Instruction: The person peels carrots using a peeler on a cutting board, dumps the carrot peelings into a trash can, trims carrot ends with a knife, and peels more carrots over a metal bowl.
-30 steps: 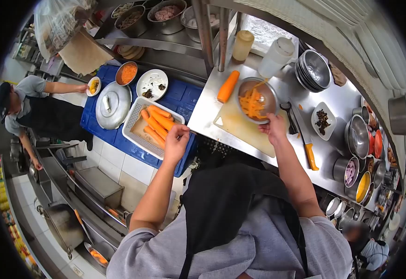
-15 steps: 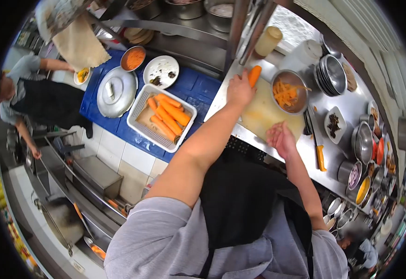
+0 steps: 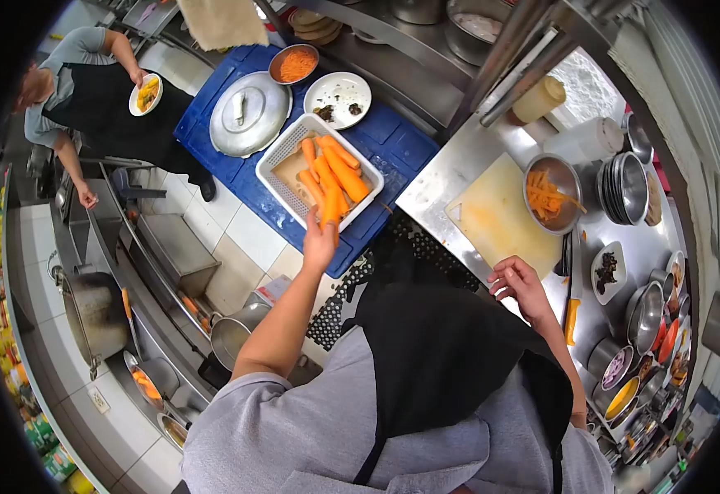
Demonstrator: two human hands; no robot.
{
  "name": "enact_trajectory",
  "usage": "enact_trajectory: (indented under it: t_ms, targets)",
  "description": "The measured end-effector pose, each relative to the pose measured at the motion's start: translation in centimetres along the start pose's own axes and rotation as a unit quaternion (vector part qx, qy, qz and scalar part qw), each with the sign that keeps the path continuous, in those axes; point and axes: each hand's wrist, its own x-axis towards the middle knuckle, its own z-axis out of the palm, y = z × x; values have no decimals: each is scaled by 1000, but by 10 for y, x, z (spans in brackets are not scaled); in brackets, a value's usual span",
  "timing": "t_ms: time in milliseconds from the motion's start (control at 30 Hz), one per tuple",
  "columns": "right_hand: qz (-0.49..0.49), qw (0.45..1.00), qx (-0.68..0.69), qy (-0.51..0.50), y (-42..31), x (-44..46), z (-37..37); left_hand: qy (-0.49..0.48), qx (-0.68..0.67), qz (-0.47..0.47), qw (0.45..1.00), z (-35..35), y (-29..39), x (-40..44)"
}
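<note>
My left hand point(image 3: 321, 244) is closed on the end of a carrot point(image 3: 332, 209) at the near corner of a white plastic basket point(image 3: 265, 174). Several peeled carrots point(image 3: 344, 174) lie inside that basket, beside the held one. Over the front edge of the steel counter, my right hand point(image 3: 521, 286) hovers with loosely bent fingers, holding nothing. It is nearest to the cutting board point(image 3: 492, 218), which has orange stains. A metal bowl of carrot strips point(image 3: 551, 194) stands at the board's right side.
A knife with an orange handle point(image 3: 572, 321) lies right of the board. Stacked metal bowls point(image 3: 624, 188) and a dish of dark pieces point(image 3: 610, 272) share the counter. On the blue surface point(image 3: 405, 152) are a pot lid point(image 3: 250, 114) and a plate point(image 3: 339, 86). A co-worker point(image 3: 96, 107) holds a bowl.
My left hand has moved left from the cutting board to the basket, with a carrot in it. My right hand has drawn back to the counter's edge. The view has shifted.
</note>
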Motion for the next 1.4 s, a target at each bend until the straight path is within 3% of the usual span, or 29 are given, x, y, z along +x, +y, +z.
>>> enact_trajectory:
  t_ms: [100,200,300,333,433,533,600,667,767,800,900,1033,1133,1233,1400]
  targets:
    - [3,1000,-18,-19,-10,17,14,120,124,25,985,1,-91,61]
    - [23,998,-46,-36,-17,32,30,55,144,-76,985,1,-90,94]
    - [30,996,-64,-47,-21,46,41,-15,261,-111,959,19,-117,143]
    - [33,996,-67,-46,-18,46,44,-8,271,-136,953,20,-94,149]
    - [46,998,-39,-33,7,42,43,53,301,-40,951,23,-79,187]
    - [113,993,13,11,32,20,54,114,164,-24,980,9,-75,260]
    - [146,988,38,32,56,5,58,134,183,-43,973,1,-98,316]
    - [169,982,53,58,87,-11,58,121,177,-86,973,-6,-88,346]
    - [228,968,74,69,131,-22,54,137,59,-187,971,10,-122,404]
    - [240,965,88,65,146,-24,52,94,89,-247,960,8,-51,362]
    - [253,960,97,63,169,-24,57,197,133,-182,954,34,-58,349]
    - [249,962,81,80,168,-20,65,181,125,-124,968,24,-93,364]
    - [249,962,56,93,161,-31,60,194,84,-88,973,-2,-77,338]
    - [227,968,32,97,164,-42,43,194,-142,41,970,-27,-85,333]
    - [190,976,-64,87,170,-55,31,174,-153,6,973,-43,-71,315]
